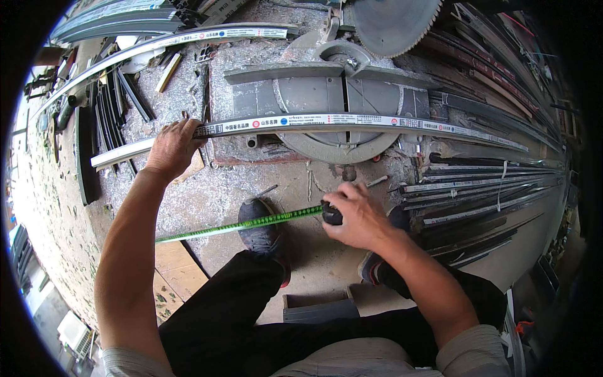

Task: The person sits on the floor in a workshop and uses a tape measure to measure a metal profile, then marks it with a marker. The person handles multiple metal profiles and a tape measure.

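My left hand (174,146) is closed around a long aluminium profile (314,122) near its left end. A printed film strip runs along the profile, which lies crosswise over the grey bed of a mitre saw (301,94). Lower down, my right hand (359,215) grips the black case of a tape measure (331,214). Its green blade (264,220) is pulled out to the left, passing above my left shoe and behind my left forearm, where its end is hidden. The saw's round toothed blade (396,22) stands raised above the bed at the top.
Bundled dark and silvery profiles (471,188) lie at the right. Another long profile (188,39) stretches across the upper left, near short dark offcuts (107,119). Metal shavings cover the floor around the saw. A grey box-shaped piece (320,309) sits between my legs.
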Available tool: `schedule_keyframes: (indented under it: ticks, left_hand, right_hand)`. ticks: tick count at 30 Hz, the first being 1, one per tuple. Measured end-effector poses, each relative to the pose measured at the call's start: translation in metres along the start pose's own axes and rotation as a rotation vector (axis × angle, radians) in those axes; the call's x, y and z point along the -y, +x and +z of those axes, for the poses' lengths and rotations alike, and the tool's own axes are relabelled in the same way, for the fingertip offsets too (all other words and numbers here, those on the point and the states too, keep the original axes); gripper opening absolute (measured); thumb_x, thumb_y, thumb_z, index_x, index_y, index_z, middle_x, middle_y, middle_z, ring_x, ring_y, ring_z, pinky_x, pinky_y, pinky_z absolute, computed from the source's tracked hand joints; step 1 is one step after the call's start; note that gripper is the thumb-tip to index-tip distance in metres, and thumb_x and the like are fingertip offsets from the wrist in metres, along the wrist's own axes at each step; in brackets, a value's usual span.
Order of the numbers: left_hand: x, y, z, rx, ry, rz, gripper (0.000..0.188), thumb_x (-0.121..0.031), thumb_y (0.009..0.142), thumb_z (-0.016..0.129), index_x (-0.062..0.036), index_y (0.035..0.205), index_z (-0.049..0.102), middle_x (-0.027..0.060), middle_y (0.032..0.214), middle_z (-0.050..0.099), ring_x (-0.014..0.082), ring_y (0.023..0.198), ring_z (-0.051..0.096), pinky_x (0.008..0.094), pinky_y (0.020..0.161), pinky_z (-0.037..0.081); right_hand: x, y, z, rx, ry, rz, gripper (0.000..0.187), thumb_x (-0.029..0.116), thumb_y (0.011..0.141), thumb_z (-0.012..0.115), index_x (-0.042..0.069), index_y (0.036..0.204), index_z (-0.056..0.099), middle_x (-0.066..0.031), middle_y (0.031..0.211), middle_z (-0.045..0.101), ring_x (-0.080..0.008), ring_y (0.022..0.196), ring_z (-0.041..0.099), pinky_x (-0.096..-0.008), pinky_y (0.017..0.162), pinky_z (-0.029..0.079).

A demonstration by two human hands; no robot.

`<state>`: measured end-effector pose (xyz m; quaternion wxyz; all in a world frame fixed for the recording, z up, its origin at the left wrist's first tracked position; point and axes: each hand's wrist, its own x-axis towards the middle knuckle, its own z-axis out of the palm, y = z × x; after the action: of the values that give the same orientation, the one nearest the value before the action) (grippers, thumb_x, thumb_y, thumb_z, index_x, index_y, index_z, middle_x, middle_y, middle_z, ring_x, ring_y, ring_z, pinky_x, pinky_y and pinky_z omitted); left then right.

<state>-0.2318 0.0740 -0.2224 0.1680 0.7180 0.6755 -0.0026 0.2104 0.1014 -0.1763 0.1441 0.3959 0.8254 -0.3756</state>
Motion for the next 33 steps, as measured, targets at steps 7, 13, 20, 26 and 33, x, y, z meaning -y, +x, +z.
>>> schedule_keyframes:
  ticks: [7, 13, 20, 26, 33]
  left_hand:
    - [0.005, 0.000, 0.002, 0.002, -0.032, -0.019, 0.031, -0.019, 0.094, 0.078, -0.0040, 0.116, 0.062, 0.0207, 0.105, 0.070, 0.0440, 0.101, 0.068, 0.0536, 0.089, 0.053]
    - [0.001, 0.003, 0.002, 0.006, -0.054, -0.042, 0.029, -0.019, 0.097, 0.075, -0.0050, 0.118, 0.061, 0.0187, 0.105, 0.069, 0.0446, 0.100, 0.066, 0.0541, 0.089, 0.051]
    - [0.003, 0.000, 0.003, -0.002, -0.073, -0.038, 0.029, -0.016, 0.096, 0.075, -0.0049, 0.118, 0.061, 0.0180, 0.105, 0.069, 0.0430, 0.101, 0.065, 0.0540, 0.089, 0.050]
    - [0.002, 0.000, 0.004, -0.036, -0.067, -0.028, 0.028, -0.016, 0.095, 0.075, -0.0047, 0.117, 0.061, 0.0180, 0.104, 0.068, 0.0434, 0.100, 0.065, 0.0544, 0.088, 0.050]
    - [0.006, 0.002, 0.011, -0.051, -0.069, -0.019, 0.029, -0.016, 0.094, 0.076, -0.0029, 0.114, 0.061, 0.0187, 0.103, 0.067, 0.0444, 0.100, 0.064, 0.0542, 0.090, 0.049]
  right_hand:
    - [-0.036, 0.014, 0.092, -0.133, 0.133, 0.006, 0.048, 0.033, 0.083, 0.082, 0.010, 0.123, 0.070, -0.0186, 0.127, 0.064, -0.0448, 0.117, 0.061, -0.0535, 0.103, 0.053]
    - [-0.036, 0.028, 0.094, -0.073, 0.126, 0.091, 0.050, 0.034, 0.089, 0.079, 0.009, 0.130, 0.065, -0.0182, 0.133, 0.062, -0.0457, 0.120, 0.062, -0.0531, 0.101, 0.055]
    - [-0.042, 0.004, 0.044, -0.172, 0.080, 0.059, 0.026, 0.029, 0.101, 0.069, 0.010, 0.118, 0.066, -0.0145, 0.117, 0.069, -0.0347, 0.104, 0.072, -0.0514, 0.087, 0.060]
    - [-0.105, 0.027, -0.042, -0.850, 0.432, 0.166, 0.013, 0.019, 0.101, 0.072, 0.008, 0.096, 0.069, -0.0130, 0.084, 0.075, -0.0276, 0.077, 0.075, -0.0392, 0.070, 0.057]
    - [-0.216, 0.066, -0.138, -1.185, 1.028, 0.674, 0.034, 0.028, 0.103, 0.071, -0.006, 0.109, 0.070, -0.0107, 0.084, 0.069, -0.0181, 0.065, 0.067, -0.0328, 0.055, 0.059]
